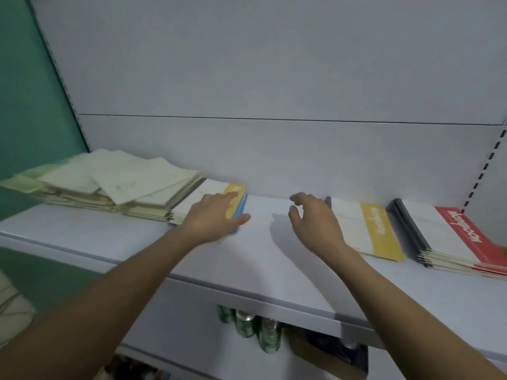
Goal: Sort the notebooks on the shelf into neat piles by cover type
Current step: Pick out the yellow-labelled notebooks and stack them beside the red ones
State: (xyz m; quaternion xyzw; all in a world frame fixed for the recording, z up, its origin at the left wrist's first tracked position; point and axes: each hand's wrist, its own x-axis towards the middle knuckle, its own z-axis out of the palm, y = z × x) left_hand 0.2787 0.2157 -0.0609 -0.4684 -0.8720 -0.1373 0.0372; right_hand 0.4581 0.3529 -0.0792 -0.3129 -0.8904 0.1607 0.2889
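On the white shelf (260, 259) a loose, untidy heap of pale cream notebooks (109, 182) lies at the left. Beside it is a small pile with a yellow-banded notebook (219, 187) on top and a blue-banded one (242, 207) beneath. My left hand (212, 218) rests flat on this pile, fingers straight. My right hand (312, 218) hovers over the bare shelf with loosely curled fingers, holding nothing, just left of a single yellow-banded notebook (367, 229). A pile of red-banded notebooks (452, 237) lies at the far right.
The shelf's back panel (274, 78) rises right behind the piles. A slotted upright (485, 165) runs along the right edge. Below the shelf's front lip stand several green and clear bottles (252, 327). A green wall (24, 91) is at the left.
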